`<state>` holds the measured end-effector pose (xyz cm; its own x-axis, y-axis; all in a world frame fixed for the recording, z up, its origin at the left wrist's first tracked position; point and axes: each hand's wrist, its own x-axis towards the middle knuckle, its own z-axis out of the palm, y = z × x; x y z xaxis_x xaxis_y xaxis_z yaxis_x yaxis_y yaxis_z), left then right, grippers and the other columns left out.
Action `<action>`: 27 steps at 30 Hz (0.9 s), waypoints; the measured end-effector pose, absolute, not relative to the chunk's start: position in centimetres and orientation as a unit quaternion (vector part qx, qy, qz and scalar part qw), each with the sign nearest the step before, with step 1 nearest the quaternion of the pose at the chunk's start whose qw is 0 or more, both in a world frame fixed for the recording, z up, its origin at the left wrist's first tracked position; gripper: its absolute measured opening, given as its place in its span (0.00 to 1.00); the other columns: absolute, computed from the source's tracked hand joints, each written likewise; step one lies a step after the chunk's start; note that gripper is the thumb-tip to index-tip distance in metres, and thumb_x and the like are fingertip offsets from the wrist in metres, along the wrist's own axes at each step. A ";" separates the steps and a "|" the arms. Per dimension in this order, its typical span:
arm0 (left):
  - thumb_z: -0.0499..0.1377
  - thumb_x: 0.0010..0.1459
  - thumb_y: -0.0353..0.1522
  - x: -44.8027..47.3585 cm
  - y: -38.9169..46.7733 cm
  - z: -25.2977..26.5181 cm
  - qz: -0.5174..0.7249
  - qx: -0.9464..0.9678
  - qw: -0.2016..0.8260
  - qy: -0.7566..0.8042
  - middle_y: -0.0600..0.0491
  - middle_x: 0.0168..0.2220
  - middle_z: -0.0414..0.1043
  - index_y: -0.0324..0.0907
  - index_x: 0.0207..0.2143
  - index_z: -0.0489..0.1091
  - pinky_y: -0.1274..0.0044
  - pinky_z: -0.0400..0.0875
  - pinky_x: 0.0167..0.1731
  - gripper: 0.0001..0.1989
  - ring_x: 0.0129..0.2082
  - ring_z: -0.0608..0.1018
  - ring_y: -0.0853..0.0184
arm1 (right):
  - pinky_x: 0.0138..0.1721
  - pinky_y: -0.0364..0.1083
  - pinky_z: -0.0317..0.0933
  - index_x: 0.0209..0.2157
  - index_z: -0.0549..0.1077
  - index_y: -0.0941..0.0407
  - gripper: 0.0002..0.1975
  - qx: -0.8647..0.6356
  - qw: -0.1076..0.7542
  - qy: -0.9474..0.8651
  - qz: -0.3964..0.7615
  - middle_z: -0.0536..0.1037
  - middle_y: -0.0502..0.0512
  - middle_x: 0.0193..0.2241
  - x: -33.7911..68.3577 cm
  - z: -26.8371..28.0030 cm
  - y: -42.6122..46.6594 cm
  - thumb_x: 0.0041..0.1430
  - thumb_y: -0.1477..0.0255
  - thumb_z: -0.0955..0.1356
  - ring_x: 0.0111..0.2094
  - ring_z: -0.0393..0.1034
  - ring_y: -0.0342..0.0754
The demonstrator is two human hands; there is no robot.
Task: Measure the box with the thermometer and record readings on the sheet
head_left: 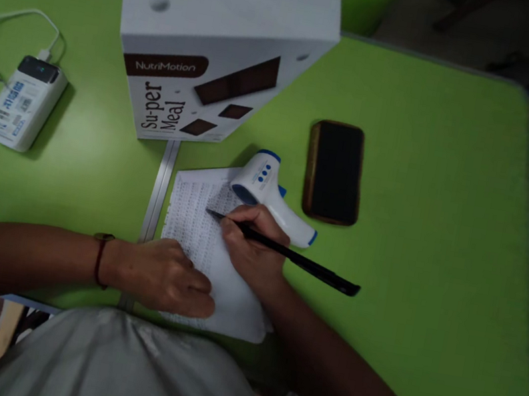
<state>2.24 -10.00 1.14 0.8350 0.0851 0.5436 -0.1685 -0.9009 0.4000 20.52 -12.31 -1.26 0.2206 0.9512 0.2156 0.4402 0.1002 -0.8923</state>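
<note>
A white sheet of paper [232, 301] with dense columns of handwriting lies in front of me on the green table. In my right hand [256, 247] a black pen [309, 264] is pinched between the fingers, its tip at the written columns. My left hand [173, 277] rests on the lower left of the sheet with its fingers curled in, closed, and nothing shows in it. A white and blue infrared thermometer [286, 215] lies across the sheet's upper right corner, just beyond my right hand, which hides a little of it.
Behind the paper stands a tall white NutriMotion box [217, 55]. A dark phone [334, 172] in a brown case lies to the right. At the far left is a white power bank [26, 107] with a cable plugged in. A metal seam [159, 187] crosses the table [438, 254].
</note>
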 end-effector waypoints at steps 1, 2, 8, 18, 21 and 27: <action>0.50 0.65 0.22 2.3 -10.0 1.1 0.286 0.932 0.223 -0.023 0.58 0.21 0.68 0.41 0.25 0.65 0.77 0.56 0.16 0.15 0.16 0.64 0.74 | 0.21 0.42 0.60 0.23 0.67 0.52 0.05 -0.615 0.481 -0.566 0.264 0.69 0.42 0.17 20.5 -1.3 -12.3 0.50 0.75 0.67 0.19 0.63 0.41; 0.49 0.66 0.22 2.3 -10.0 1.1 0.285 0.932 0.225 -0.023 0.58 0.21 0.68 0.41 0.25 0.65 0.77 0.56 0.16 0.16 0.16 0.64 0.74 | 0.21 0.42 0.59 0.23 0.67 0.52 0.06 -0.615 0.482 -0.567 0.263 0.69 0.42 0.17 20.5 -1.3 -12.3 0.50 0.75 0.67 0.19 0.62 0.41; 0.49 0.65 0.22 2.2 -10.1 1.1 0.278 0.933 0.225 -0.026 0.57 0.21 0.68 0.40 0.25 0.64 0.76 0.56 0.16 0.16 0.17 0.66 0.74 | 0.23 0.43 0.60 0.23 0.67 0.52 0.05 -0.620 0.463 -0.572 0.274 0.68 0.43 0.18 20.5 -1.6 -12.5 0.50 0.75 0.66 0.21 0.62 0.42; 0.49 0.66 0.23 2.0 -10.2 1.0 0.228 0.945 0.233 -0.032 0.57 0.23 0.70 0.41 0.24 0.64 0.75 0.57 0.17 0.16 0.18 0.67 0.73 | 0.23 0.43 0.59 0.22 0.66 0.52 0.06 -0.622 0.460 -0.572 0.273 0.68 0.43 0.18 20.5 -1.5 -12.5 0.49 0.75 0.66 0.21 0.62 0.42; 0.49 0.65 0.23 2.1 -10.2 1.1 0.253 0.939 0.233 -0.026 0.57 0.23 0.70 0.41 0.24 0.64 0.76 0.56 0.16 0.16 0.17 0.65 0.73 | 0.22 0.43 0.59 0.22 0.66 0.52 0.06 -0.620 0.465 -0.571 0.270 0.68 0.43 0.17 20.5 -1.6 -12.5 0.49 0.75 0.67 0.20 0.62 0.41; 0.49 0.65 0.22 2.3 -10.1 1.2 0.274 0.933 0.231 -0.027 0.57 0.21 0.68 0.41 0.23 0.62 0.77 0.55 0.16 0.16 0.16 0.65 0.73 | 0.21 0.43 0.59 0.22 0.66 0.52 0.05 -0.621 0.471 -0.562 0.278 0.69 0.43 0.17 20.6 -1.2 -12.4 0.49 0.75 0.66 0.20 0.62 0.41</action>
